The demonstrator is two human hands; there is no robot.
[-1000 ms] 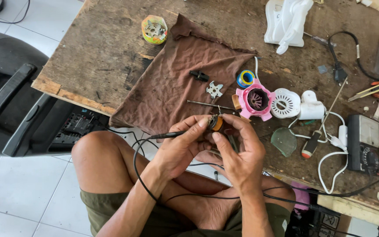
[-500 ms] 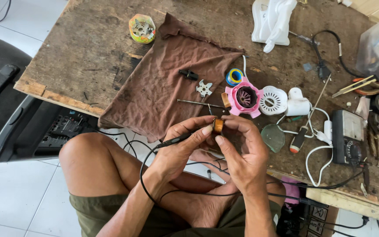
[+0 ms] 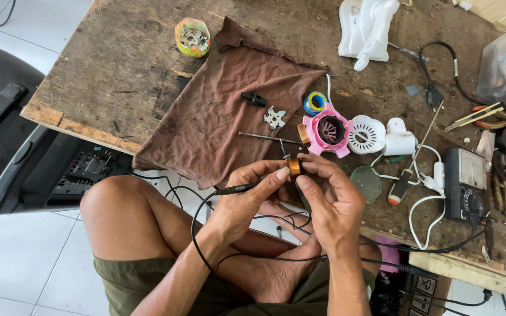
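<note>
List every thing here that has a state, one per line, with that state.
Left hand: closed on a thin black test probe.
Right hand: pinching a small copper-coloured coil.
Brown wrinkled cloth: spread flat, front edge hanging over the table.
Pink round fan housing: opened, inside exposed.
Grey analog meter: lying face up, leads attached.
Small round green pot: open, metal parts inside.

A small copper-coloured coil (image 3: 294,168), round and shiny, sits pinched between fingertips just off the table's near edge. A slim black probe (image 3: 235,188) lies level to its left, cable trailing down.
</note>
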